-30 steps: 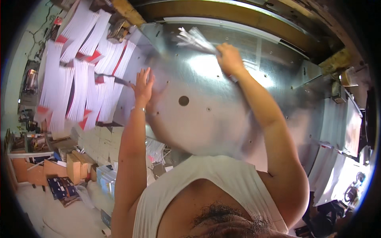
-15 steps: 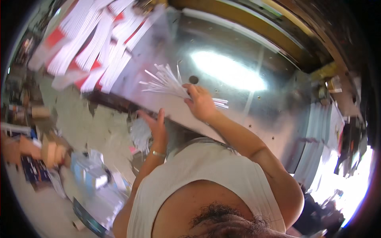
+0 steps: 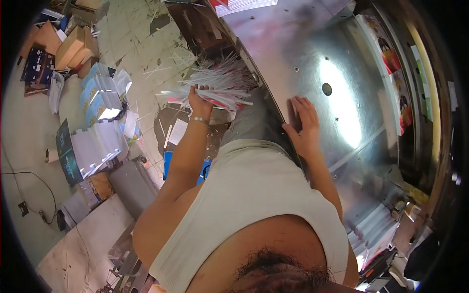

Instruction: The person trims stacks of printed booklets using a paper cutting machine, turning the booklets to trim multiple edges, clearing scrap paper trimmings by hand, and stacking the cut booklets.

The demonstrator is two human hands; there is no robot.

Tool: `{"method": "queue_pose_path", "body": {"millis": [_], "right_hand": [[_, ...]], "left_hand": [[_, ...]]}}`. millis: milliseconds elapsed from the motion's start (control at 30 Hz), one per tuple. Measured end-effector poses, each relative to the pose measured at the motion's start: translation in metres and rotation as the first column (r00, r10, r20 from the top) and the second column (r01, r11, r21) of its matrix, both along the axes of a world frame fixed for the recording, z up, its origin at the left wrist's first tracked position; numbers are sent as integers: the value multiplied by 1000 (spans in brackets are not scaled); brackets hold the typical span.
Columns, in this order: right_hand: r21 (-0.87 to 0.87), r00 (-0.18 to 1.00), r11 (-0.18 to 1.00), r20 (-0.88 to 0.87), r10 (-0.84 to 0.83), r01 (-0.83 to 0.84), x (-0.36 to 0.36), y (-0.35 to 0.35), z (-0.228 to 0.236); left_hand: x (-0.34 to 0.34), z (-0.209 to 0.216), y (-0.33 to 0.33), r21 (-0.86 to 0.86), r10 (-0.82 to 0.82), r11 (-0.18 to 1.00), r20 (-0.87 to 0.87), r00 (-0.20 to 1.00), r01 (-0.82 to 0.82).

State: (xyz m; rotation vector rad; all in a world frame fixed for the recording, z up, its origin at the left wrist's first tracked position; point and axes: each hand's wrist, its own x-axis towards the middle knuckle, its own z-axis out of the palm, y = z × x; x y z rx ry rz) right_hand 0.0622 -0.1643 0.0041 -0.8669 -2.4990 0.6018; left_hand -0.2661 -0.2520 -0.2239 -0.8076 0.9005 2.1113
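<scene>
Boxes (image 3: 75,51): tan, set on the floor (image 3: 129,53), far left of the table (image 3: 288,53), well apart from it.
Bundles (image 3: 100,95): blue and white, also left of the table, a little nearer to it than the boxes.
Left hand (image 3: 199,100): out past the left edge of the table, fingers curled and pressed around a bunch of strips; full thumb position, cannot tell.
Strips (image 3: 229,97): long, thin, white with some red, lying crosswise in the left hand, ends poking out both ways; off the table already, judging by their place, but not yet let go.
Heap (image 3: 220,73): many loose, similar strips, low down on the left of the table, seemingly gathered there already; whether touching the held bunch, cannot tell.
Stack (image 3: 251,6): white and red paper, on the far end of the table, partly out of view; apparently left over, with neither hand near.
Right hand (image 3: 305,122): over the left edge of the table, palm down, fingers extended, thumb spread wide, pinching nothing; probably resting on the metal.
Sheets (image 3: 373,227): pale, layered, by the near end of the table, untouched.
</scene>
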Motion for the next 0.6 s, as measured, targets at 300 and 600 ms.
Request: {"method": "queue_pose_path", "body": {"millis": [300, 600], "right_hand": [[25, 999, 999, 17, -28, 27, -2, 1, -1], [-227, 804, 792, -59, -592, 567, 156, 59, 7]], "left_hand": [[-4, -29, 9, 51, -192, 979, -85, 978, 197], [56, -32, -29, -777, -761, 567, -366, 536, 274]]}}
